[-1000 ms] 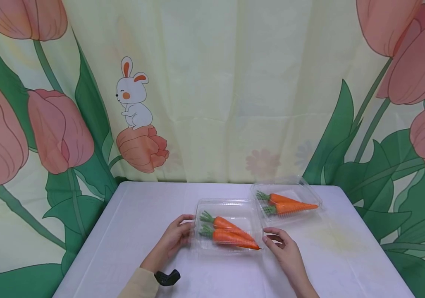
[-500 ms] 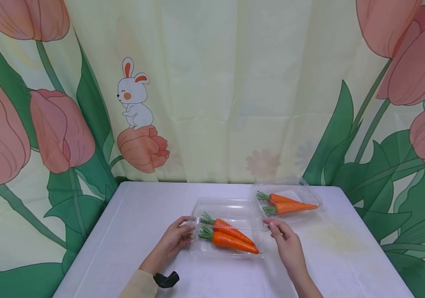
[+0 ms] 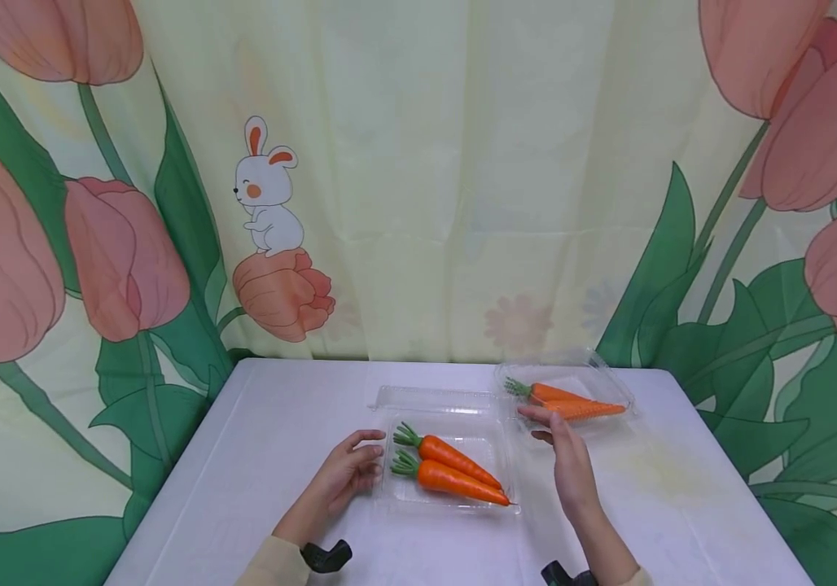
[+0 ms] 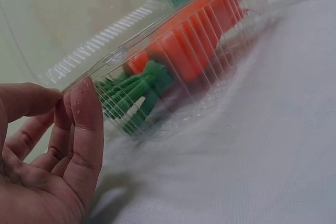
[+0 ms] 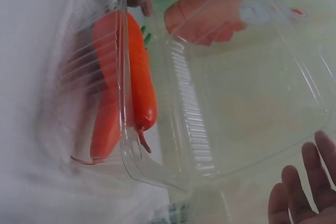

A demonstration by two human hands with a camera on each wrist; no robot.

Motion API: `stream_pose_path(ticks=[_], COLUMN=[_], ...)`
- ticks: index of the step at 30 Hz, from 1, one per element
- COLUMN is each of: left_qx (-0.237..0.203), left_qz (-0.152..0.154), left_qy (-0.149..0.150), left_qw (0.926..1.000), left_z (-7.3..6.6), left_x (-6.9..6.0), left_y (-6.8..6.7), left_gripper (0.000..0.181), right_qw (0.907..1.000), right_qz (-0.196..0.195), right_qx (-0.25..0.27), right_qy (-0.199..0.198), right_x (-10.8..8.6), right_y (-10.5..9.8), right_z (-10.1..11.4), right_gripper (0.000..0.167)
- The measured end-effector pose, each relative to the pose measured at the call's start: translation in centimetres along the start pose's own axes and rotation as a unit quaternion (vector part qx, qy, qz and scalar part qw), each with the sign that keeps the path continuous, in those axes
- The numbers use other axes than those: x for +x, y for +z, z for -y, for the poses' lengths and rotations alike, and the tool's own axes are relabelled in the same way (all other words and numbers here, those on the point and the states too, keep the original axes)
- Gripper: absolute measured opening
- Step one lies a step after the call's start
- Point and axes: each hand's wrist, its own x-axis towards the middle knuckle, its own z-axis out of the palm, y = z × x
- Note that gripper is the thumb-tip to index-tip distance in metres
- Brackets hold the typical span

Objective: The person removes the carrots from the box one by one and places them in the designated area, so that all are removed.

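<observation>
A clear plastic clamshell box (image 3: 392,495) lies open on the table in the head view, its lid (image 3: 436,398) swung back on the far side. Two carrots with green tops, an upper carrot (image 3: 460,457) and a lower carrot (image 3: 455,480), lie side by side in its base. My left hand (image 3: 348,470) is at the box's left side; in the left wrist view its thumb and fingertips pinch the rim corner. To the right of the box is my right hand (image 3: 568,464), its fingers extended. The right wrist view has those fingertips by the lid's edge; contact cannot be told.
A second clear plastic box (image 3: 620,381) stands at the back right with more carrots (image 3: 583,408) inside, partly behind my right hand. White cloth covers the table (image 3: 301,391). A tulip-patterned curtain (image 3: 418,163) hangs behind its far edge.
The near box's lid has swung up and back, uncovering the carrots. My right hand has moved away from me along the box's right side and let the lid go. My left hand has stayed put.
</observation>
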Motion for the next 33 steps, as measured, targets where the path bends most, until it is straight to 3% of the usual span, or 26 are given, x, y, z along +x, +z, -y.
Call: stream_pose_path(ticks=[4, 10, 23, 33], left_qx=[0.001, -0.004, -0.004, -0.003], left_qz=[0.001, -0.003, -0.007, -0.010], left_qy=[0.002, 0.007, 0.001, -0.002], left_qw=[1.0000, 1.0000, 1.0000, 0.9999], left_z=[0.1, 0.4, 0.6, 0.5], left_x=[-0.1, -0.5, -0.8, -1.2], left_y=[0.1, 0.2, 0.0, 0.2], left_gripper=[0.044, 0.046, 0.047, 0.049], right_qw=[0.9998, 0.9993, 0.9875, 0.9874], right_qz=[0.007, 0.019, 0.008, 0.015], right_qx=[0.007, 0.030, 0.148, 0.155], right_qy=[-0.016, -0.010, -0.053, -0.029], right_x=[0.7, 1.4, 3.0, 4.5], right_y=[-0.2, -0.1, 1.2, 2.0], right_z=[-0.3, -0.6, -1.8, -2.2], right_gripper=[0.055, 0.057, 0.060, 0.058])
